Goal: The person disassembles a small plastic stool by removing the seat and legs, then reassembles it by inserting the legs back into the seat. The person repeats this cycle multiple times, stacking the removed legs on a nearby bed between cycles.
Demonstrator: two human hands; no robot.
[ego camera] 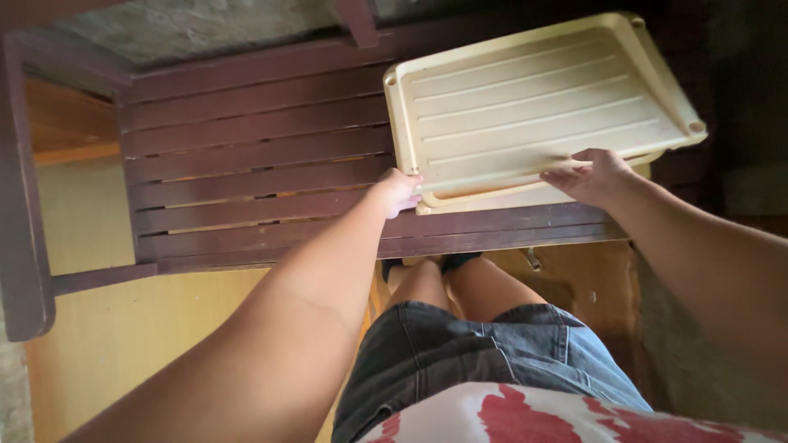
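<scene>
At the far left a dark wooden armrest (25, 205) runs down the side of the view, with pale yellow floor (107, 344) showing beneath and beside it. From there a dark brown slatted desk (246, 164) stretches across the middle, its boards running side to side with narrow gaps between them. The left hand (397, 190) reaches up from the lower left on a bare arm and its grip is closed over the near left corner of a cream plastic tray (533, 107), fingers curled over the rim. The tray lies on the right half of the slats, ribbed along its bottom, with a raised edge and small round sockets at the corners; its near edge sits over a second pale edge just under it, though what that is cannot be told. The right hand (593, 174) holds the tray's near edge toward the right, fingers spread along the rim. Below, dark denim shorts (476, 353) and bare legs show.
</scene>
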